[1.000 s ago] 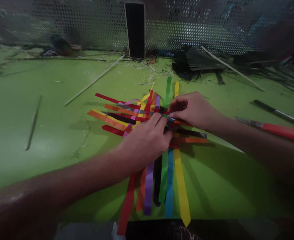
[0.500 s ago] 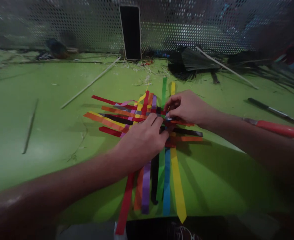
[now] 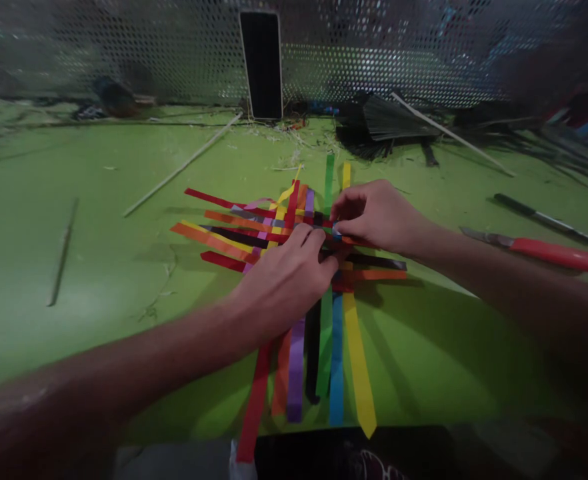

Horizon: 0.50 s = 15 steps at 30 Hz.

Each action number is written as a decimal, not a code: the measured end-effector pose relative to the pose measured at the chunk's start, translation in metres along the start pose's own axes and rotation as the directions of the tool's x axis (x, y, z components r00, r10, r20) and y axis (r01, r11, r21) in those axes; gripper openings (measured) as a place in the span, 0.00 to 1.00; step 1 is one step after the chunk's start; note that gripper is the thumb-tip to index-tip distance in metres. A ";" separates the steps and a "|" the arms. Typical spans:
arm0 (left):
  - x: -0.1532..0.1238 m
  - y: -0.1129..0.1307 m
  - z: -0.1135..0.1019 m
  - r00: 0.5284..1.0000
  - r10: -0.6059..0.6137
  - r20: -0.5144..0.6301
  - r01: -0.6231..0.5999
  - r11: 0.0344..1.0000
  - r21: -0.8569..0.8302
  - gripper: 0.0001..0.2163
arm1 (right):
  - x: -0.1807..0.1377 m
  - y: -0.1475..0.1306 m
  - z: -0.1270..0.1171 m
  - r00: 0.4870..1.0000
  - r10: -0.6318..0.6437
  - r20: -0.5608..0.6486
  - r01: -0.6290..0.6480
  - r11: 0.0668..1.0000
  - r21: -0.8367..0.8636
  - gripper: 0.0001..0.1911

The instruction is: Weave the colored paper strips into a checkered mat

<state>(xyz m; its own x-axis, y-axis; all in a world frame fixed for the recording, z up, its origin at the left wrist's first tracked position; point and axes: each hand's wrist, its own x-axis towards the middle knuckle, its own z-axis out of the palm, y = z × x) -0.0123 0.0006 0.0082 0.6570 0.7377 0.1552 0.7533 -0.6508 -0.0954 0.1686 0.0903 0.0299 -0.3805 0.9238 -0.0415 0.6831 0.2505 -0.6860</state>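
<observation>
Coloured flat strips, which look like paper, form a woven mat (image 3: 287, 220) on the green table, with long loose ends on every side. My left hand (image 3: 294, 267) lies over its middle, fingers bent and pressed down on the strips, hiding part of the weave. Just to the right, my right hand (image 3: 369, 217) pinches a blue strip (image 3: 337, 230) between thumb and forefinger at the upper right of the weave. That strip's lower length runs toward me between a green strip (image 3: 325, 347) and a yellow strip (image 3: 359, 360). Red, orange, purple and black ends hang alongside.
A red-handled knife (image 3: 554, 253) and a dark thin tool (image 3: 544, 217) lie at the right. A phone (image 3: 263, 67) leans against the perforated metal screen (image 3: 174, 60). Thin sticks (image 3: 184, 163), a dark fan-like bundle (image 3: 394, 123) and shavings lie farther back.
The mat's near ends have shifted slightly right and away from me. My right hand has moved slightly right, still pinching the blue strip, while the left stays pressed on the weave.
</observation>
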 end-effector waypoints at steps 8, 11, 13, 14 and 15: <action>-0.001 -0.002 0.003 0.999 0.009 -0.050 -0.009 1.000 -0.005 0.14 | -0.002 -0.006 -0.005 0.997 0.020 0.079 -0.020 1.000 0.003 0.09; 0.000 -0.001 0.001 0.999 0.026 -0.039 -0.025 0.999 0.023 0.14 | 0.001 -0.008 -0.007 0.993 0.044 0.107 -0.042 0.999 -0.021 0.09; 0.001 -0.001 -0.001 0.999 0.030 -0.029 -0.029 0.999 0.042 0.14 | 0.003 -0.008 -0.007 0.992 0.069 0.104 -0.067 0.997 -0.024 0.09; 0.001 0.000 -0.001 0.999 0.031 -0.028 -0.029 0.998 0.049 0.14 | 0.004 -0.008 -0.006 0.992 0.080 0.100 -0.079 0.997 -0.015 0.09; 0.001 0.000 -0.001 0.999 0.032 -0.028 -0.030 0.998 0.055 0.14 | 0.005 -0.007 -0.005 0.992 0.086 0.095 -0.087 0.996 0.002 0.09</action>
<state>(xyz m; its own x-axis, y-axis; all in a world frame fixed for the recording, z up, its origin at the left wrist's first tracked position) -0.0117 0.0012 0.0095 0.6796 0.7112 0.1799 0.7335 -0.6620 -0.1539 0.1654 0.0946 0.0383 -0.3777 0.9103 -0.1692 0.7120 0.1688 -0.6815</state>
